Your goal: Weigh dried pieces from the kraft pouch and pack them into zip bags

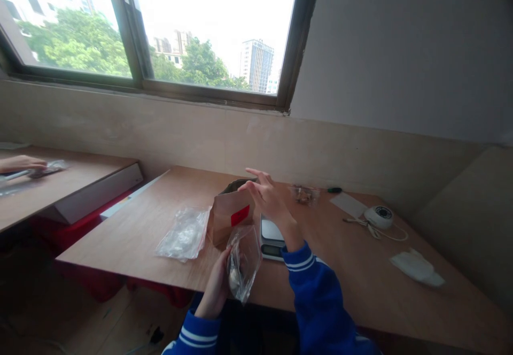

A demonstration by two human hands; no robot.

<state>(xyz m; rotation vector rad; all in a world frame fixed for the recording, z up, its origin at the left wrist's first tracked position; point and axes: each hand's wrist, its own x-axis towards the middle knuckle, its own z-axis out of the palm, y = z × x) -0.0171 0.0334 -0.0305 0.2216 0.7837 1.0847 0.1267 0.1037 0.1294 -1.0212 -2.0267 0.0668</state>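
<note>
Largely bare front-right, the wooden table (124,242) bears a kraft-paper bag (222,218); the left hand (218,277) holds a filled plastic bag (250,259) at the near edge; the right hand (266,197), fingers spread, hovers near an unreadable red label (240,216).

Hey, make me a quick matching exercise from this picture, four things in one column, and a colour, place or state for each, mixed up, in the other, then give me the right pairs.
Column one
1. Paper bag
2. Scale
3. Camera
4. Left hand

Column two
A. White and domed, towards the right on the table
B. Holding a clear plastic bag
C. Brown, with a red label
D. Flat, with a dark display

Right pairs: 1-C, 2-D, 3-A, 4-B
</note>
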